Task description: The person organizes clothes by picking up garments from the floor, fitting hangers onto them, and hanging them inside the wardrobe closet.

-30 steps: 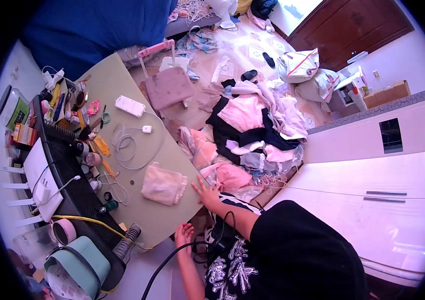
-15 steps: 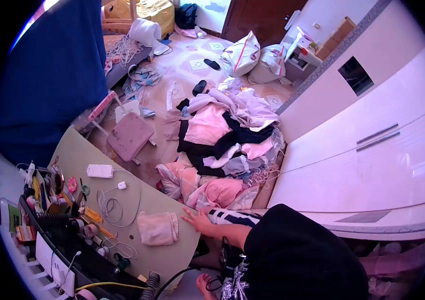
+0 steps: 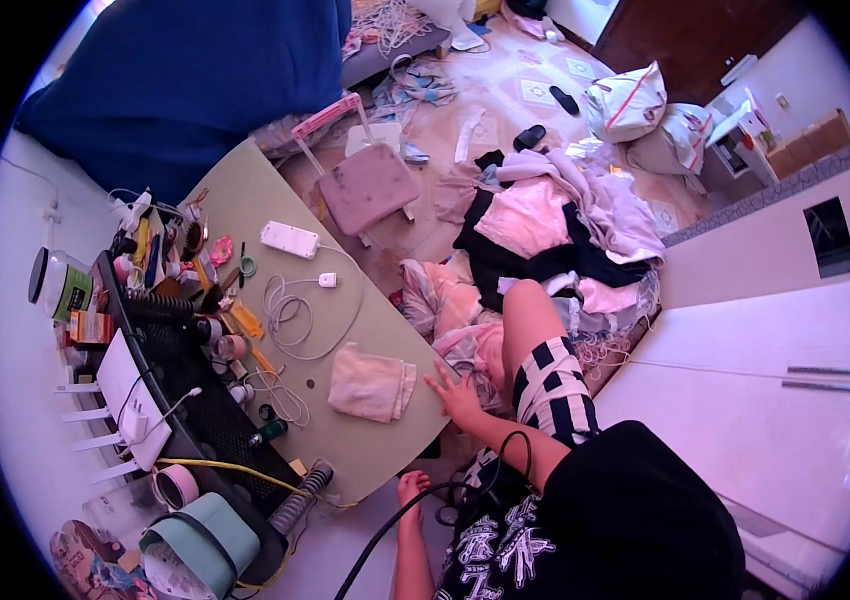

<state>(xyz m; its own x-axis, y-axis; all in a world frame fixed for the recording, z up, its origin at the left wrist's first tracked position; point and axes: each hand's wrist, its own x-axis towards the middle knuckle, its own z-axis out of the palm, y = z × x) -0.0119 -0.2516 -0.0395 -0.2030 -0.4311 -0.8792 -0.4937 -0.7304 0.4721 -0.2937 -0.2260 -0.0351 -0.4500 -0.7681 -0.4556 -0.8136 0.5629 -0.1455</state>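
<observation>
My right hand (image 3: 457,396) lies at the right edge of the pale green desk (image 3: 385,320), fingers spread and nothing held. Just left of it is a folded peach cloth (image 3: 370,385), apart from the fingers. Below the desk's near corner, my left hand (image 3: 413,490) has its fingers loosely curled, with no object visible in them. A black cable (image 3: 385,535) runs close beside that hand. My bare knee (image 3: 533,305) and checked shorts (image 3: 553,390) show beyond the right forearm.
A white power strip (image 3: 290,240) with a coiled cord, bottles, and a white router (image 3: 130,400) crowd the desk. A pink chair (image 3: 370,190) stands beyond. Piled clothes (image 3: 535,220) cover the floor before a white wardrobe (image 3: 785,420). Stuffed bags (image 3: 627,102) stand farther back.
The view has turned, so the room sits further right and more of the desk's near end shows. My knee has come into sight. My right hand stays at the desk edge.
</observation>
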